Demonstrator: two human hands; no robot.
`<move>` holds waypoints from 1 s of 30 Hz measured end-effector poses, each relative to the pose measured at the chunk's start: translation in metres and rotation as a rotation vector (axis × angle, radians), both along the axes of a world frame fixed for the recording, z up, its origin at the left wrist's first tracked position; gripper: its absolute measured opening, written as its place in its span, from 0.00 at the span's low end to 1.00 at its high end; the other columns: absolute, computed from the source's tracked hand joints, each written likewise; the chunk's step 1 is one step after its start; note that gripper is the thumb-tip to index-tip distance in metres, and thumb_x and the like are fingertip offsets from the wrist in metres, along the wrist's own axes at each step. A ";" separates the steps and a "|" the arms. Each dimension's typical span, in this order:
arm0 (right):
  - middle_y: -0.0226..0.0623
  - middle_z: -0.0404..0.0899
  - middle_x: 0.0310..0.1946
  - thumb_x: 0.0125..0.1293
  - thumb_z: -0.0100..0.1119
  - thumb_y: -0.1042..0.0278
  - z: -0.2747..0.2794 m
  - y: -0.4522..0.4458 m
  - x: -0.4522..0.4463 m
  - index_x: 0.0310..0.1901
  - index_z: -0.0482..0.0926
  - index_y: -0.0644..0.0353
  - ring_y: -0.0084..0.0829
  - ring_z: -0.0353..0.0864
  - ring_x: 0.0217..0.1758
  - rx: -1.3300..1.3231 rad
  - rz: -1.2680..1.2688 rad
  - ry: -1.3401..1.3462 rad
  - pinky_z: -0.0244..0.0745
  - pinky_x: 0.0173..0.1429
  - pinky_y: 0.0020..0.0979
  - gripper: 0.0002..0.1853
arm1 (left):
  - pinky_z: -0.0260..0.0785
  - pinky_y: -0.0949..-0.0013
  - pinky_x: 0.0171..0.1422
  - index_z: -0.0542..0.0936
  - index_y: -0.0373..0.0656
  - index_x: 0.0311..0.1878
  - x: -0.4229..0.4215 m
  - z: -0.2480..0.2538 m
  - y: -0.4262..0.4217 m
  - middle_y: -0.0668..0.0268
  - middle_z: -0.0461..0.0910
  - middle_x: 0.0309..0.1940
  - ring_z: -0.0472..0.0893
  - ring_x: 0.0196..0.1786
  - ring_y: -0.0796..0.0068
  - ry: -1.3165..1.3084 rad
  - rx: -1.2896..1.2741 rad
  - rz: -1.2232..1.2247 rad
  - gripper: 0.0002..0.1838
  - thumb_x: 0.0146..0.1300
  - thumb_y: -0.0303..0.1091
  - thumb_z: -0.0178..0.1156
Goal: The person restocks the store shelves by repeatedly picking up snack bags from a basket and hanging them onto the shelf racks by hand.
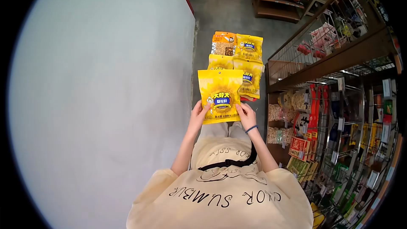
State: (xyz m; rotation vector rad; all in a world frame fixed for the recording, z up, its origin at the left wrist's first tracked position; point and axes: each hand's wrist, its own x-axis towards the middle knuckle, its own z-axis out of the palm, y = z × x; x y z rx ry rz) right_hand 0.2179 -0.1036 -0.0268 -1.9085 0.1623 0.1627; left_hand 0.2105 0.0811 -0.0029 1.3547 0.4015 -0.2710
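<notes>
Past a lettered cream shirt (220,214), pinches a yellow packet (220,85) at both lower sides in the fingers of left hand (198,113) and right hand (247,117), about equally near; points its long axis away from the body, toward other yellow packets (252,68).

wall (106,80) blocks left | wire shelving (328,59) blocks right | floor (216,6) open beyond bags (249,47)

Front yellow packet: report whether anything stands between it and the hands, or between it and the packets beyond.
Nothing visible does. The left hand and right hand hold the front yellow packet by its lower sides. In view it overlaps the packets beyond; whether they touch, I cannot tell.
</notes>
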 end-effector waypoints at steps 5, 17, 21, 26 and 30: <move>0.32 0.64 0.19 0.56 0.50 0.65 -0.013 0.021 0.042 0.30 0.69 0.68 0.19 0.61 0.22 -0.009 -0.080 -0.028 0.58 0.27 0.19 0.12 | 0.59 0.83 0.41 0.69 0.37 0.42 0.050 -0.007 0.016 0.71 0.71 0.32 0.67 0.35 0.87 0.077 0.022 0.026 0.14 0.58 0.38 0.48; 0.40 0.68 0.19 0.55 0.51 0.62 -0.055 0.055 0.180 0.26 0.69 0.68 0.29 0.67 0.22 0.021 -0.237 -0.012 0.61 0.29 0.27 0.14 | 0.60 0.81 0.40 0.69 0.37 0.41 0.215 -0.041 0.055 0.70 0.72 0.32 0.68 0.35 0.85 0.083 -0.018 -0.166 0.15 0.57 0.39 0.49; 0.39 0.65 0.18 0.55 0.50 0.60 -0.066 0.053 0.211 0.24 0.67 0.67 0.28 0.63 0.21 -0.035 -0.277 0.007 0.59 0.27 0.27 0.15 | 0.61 0.82 0.38 0.70 0.36 0.42 0.250 -0.039 0.055 0.69 0.72 0.31 0.69 0.34 0.85 0.134 -0.006 -0.234 0.15 0.57 0.38 0.50; 0.36 0.62 0.12 0.54 0.49 0.58 -0.086 0.048 0.248 0.23 0.66 0.65 0.25 0.59 0.16 -0.100 -0.330 0.152 0.57 0.25 0.27 0.16 | 0.55 0.83 0.30 0.72 0.40 0.37 0.294 -0.074 0.055 0.74 0.71 0.26 0.65 0.28 0.88 0.135 0.031 -0.343 0.15 0.56 0.43 0.50; 0.38 0.66 0.13 0.52 0.50 0.56 -0.074 0.046 0.266 0.23 0.68 0.64 0.29 0.62 0.17 -0.240 -0.320 0.283 0.60 0.26 0.29 0.17 | 0.56 0.80 0.38 0.72 0.41 0.39 0.314 -0.089 0.055 0.73 0.73 0.31 0.67 0.34 0.87 0.185 0.032 -0.421 0.17 0.54 0.45 0.51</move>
